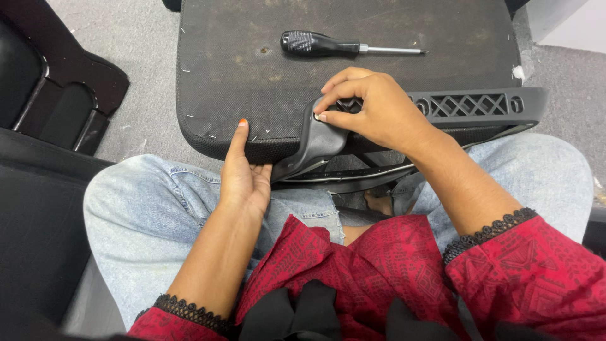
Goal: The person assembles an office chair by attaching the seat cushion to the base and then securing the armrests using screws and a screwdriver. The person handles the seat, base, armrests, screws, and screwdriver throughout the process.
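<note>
Right hand (379, 110) fingertips pinched on grey armrest bracket (315, 142); left hand (243, 180) open, bracing seat pad (252, 76).

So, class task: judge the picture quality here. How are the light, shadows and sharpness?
Head view: soft, even light with no glare; the right hand casts only a faint shadow on the grey plastic armrest; the screwdriver and left hand are sharp; edges bend slightly from the wide lens.

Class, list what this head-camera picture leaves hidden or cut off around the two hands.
1. Small fastener under the right hand: its fingertips cover it.
2. Grey plastic armrest bracket: the middle is hidden by the right hand.
3. Black upturned chair seat: cut by the top edge.
4. Left hand: its palm faces the seat, unseen.
</note>
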